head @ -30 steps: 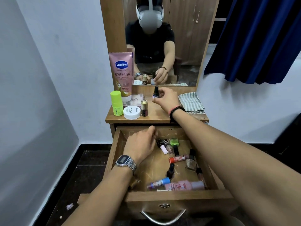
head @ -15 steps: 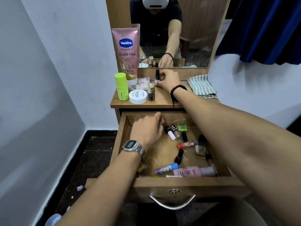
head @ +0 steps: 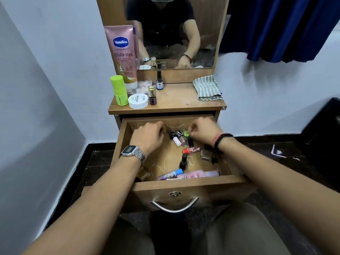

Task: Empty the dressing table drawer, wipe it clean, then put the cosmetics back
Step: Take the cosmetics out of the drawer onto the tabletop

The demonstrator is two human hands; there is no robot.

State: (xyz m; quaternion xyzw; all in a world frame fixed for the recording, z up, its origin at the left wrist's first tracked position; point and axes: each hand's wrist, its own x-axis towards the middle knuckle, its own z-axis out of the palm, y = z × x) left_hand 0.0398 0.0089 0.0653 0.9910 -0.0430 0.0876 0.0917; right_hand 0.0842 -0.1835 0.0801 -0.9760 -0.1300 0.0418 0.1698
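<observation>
Small wooden tabletop [head: 176, 100] by a white wall, drawer [head: 184, 184] pulled open below it.
Both hands are inside at the back: left hand [head: 149, 138] curled loosely, right hand [head: 204, 130] curled too, can't tell what either is pinching. Cosmetics [head: 191, 150] lie scattered between and nearer than them.

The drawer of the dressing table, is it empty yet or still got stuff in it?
Not empty. The drawer is pulled open, and small bottles lie on its floor, among them a pink bottle at the front and a red tube.
</observation>
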